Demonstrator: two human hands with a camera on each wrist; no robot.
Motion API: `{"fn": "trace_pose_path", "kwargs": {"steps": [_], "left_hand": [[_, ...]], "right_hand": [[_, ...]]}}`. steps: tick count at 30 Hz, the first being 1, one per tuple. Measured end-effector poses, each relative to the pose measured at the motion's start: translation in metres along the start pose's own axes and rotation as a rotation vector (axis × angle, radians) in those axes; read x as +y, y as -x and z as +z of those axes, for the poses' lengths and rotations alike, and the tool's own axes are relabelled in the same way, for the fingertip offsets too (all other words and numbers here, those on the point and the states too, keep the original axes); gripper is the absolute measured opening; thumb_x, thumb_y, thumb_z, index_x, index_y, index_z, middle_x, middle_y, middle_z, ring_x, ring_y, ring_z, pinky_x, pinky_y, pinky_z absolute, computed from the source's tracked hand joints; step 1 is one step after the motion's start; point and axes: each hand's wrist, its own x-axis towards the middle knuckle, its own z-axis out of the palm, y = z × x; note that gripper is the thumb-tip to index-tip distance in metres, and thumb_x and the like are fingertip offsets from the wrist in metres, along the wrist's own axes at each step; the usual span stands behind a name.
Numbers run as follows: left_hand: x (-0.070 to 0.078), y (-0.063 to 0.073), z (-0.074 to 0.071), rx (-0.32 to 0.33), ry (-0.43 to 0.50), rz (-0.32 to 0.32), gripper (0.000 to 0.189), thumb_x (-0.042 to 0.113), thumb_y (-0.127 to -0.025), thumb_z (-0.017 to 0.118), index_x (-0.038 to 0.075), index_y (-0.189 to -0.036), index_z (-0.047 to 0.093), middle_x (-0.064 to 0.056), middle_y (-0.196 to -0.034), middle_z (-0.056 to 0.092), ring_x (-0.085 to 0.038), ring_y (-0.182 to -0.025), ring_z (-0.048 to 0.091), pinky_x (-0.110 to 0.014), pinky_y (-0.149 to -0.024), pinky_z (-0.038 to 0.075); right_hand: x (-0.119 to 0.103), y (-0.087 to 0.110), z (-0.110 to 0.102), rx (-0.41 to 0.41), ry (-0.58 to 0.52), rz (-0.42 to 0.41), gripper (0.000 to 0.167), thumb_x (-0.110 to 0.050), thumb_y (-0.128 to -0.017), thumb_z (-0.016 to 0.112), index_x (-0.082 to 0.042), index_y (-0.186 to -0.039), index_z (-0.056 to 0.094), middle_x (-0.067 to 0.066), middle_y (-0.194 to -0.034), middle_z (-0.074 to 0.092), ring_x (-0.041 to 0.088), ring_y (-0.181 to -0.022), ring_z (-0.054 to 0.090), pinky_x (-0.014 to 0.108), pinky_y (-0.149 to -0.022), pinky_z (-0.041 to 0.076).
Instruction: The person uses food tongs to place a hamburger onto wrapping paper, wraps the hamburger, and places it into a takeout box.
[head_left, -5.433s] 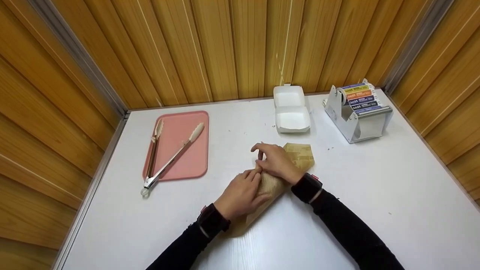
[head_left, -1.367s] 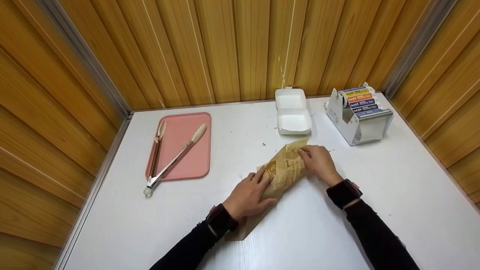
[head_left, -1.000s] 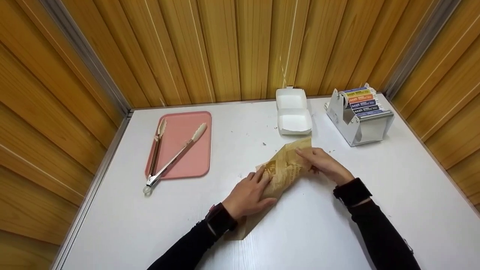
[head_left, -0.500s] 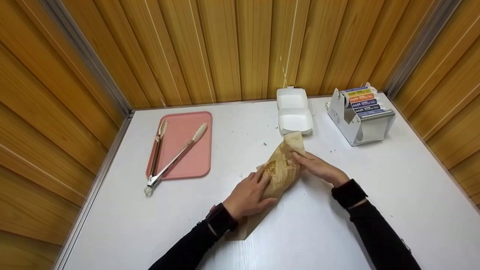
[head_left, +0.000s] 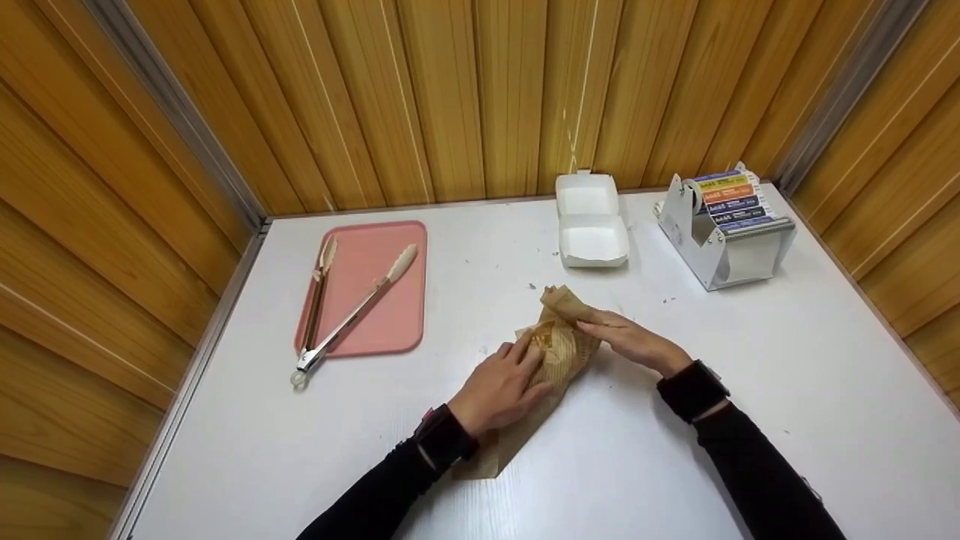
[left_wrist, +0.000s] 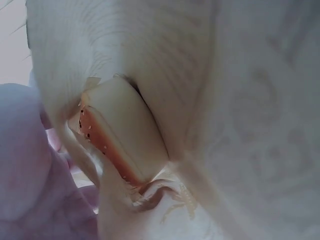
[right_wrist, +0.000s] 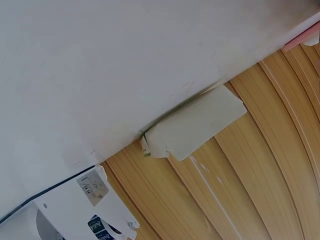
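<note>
Brown printed wrapping paper [head_left: 514, 446] lies diagonally on the white table, bulging around its contents. My left hand [head_left: 499, 386] rests on its middle with fingers extended. At its far end my right hand [head_left: 630, 337] holds the flap, thumb in front and the other fingers mostly hidden behind the paper. This flap is creased and folds over toward the left. In the left wrist view, a pale bread bun [left_wrist: 127, 122] with a seeded orange-brown crust shows inside the paper. Part of the left hand [left_wrist: 30, 165] appears beside it.
Metal tongs [head_left: 352, 322] lie across a pink tray [head_left: 375, 232] at left. An unfolded white clamshell box [head_left: 592, 244] stands behind the paper, and a label dispenser [head_left: 694, 244] with several coloured rolls is at back right. Small dark crumbs dot the table.
My right hand first worked beside the left, then moved to the paper's far end. Over the last second it has turned the raised flap over to the left. The left hand stays on the paper.
</note>
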Motion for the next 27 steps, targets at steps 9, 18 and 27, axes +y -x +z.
{"fn": "trace_pose_path", "kwargs": {"steps": [9,18,27], "left_hand": [[-0.003,-0.001,-0.001,0.001,0.041,0.031,0.051,0.048,-0.11,0.041,0.008,-0.141,0.048,-0.022,-0.162,0.038,-0.032,-0.135,0.054,-0.042,-0.109,0.05],[-0.005,0.003,-0.001,-0.044,0.064,0.017,0.062,0.046,-0.111,0.038,0.007,-0.158,0.038,-0.02,-0.167,0.032,-0.031,-0.143,0.048,-0.041,-0.114,0.046],[-0.003,-0.005,0.002,-0.013,0.075,-0.001,0.059,0.057,-0.102,0.053,0.013,-0.141,0.045,-0.016,-0.157,0.045,-0.03,-0.131,0.053,-0.041,-0.109,0.048]], "right_hand": [[0.0,0.004,0.014,-0.042,0.28,-0.185,0.045,-0.01,-0.109,0.042,-0.016,-0.152,0.054,0.012,-0.173,0.015,0.035,-0.16,0.009,0.017,-0.126,0.003],[-0.011,0.005,0.028,0.153,0.474,-0.072,0.045,-0.019,-0.111,0.044,-0.015,-0.156,0.047,0.015,-0.168,0.029,0.036,-0.154,0.032,0.054,-0.125,0.025],[-0.007,0.005,-0.016,0.478,-0.024,0.399,0.068,-0.028,-0.109,0.052,-0.002,-0.163,0.022,0.032,-0.153,0.042,0.026,-0.11,0.062,0.035,-0.092,0.055]]}}
